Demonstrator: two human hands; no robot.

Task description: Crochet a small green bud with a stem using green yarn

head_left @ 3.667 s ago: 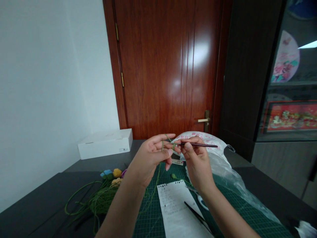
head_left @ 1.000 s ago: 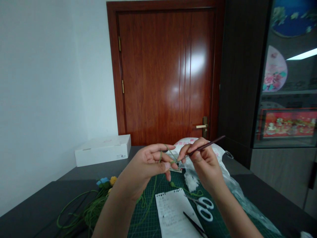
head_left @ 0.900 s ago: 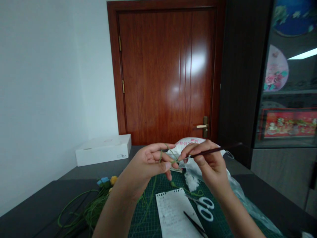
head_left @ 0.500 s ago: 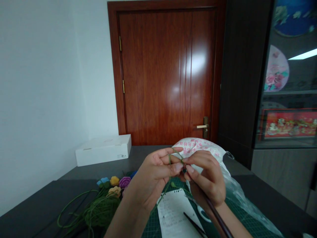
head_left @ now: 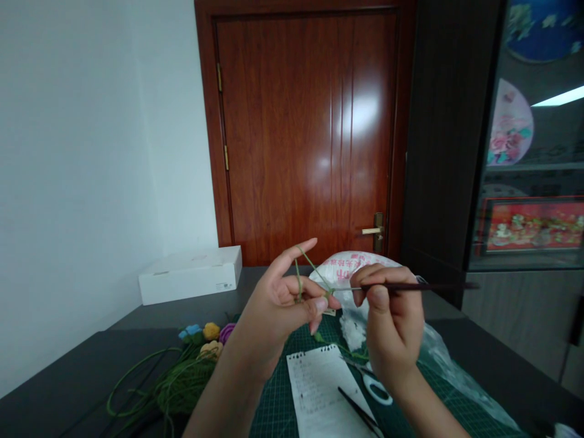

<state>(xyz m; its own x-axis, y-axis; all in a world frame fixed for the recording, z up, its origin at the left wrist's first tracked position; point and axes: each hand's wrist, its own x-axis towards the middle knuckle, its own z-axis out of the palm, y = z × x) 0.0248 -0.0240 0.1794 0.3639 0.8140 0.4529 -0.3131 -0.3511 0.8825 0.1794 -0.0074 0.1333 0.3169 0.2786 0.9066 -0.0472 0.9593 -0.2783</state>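
Observation:
Green yarn (head_left: 311,261) loops over the raised index finger of my left hand (head_left: 280,307). The thumb and middle finger of that hand pinch a small piece of green crochet (head_left: 328,294). My right hand (head_left: 393,319) grips a crochet hook (head_left: 410,286) with a dark handle, held nearly level and pointing left. The thin metal shaft of the hook reaches the green stitches at my left fingertips. Whether its tip sits inside a loop is too small to tell.
Below my hands lie a handwritten notepad page (head_left: 319,389), a black pen-like tool (head_left: 358,410) and white-handled scissors (head_left: 378,389) on a green cutting mat (head_left: 276,407). Left are green yarn (head_left: 187,383) and crocheted flowers (head_left: 211,331). Behind stand a white box (head_left: 191,277) and a printed plastic bag (head_left: 333,266).
The hook has swung from slanting down toward me to nearly level. My hands have moved slightly apart, and my left index finger has risen, stretching the yarn.

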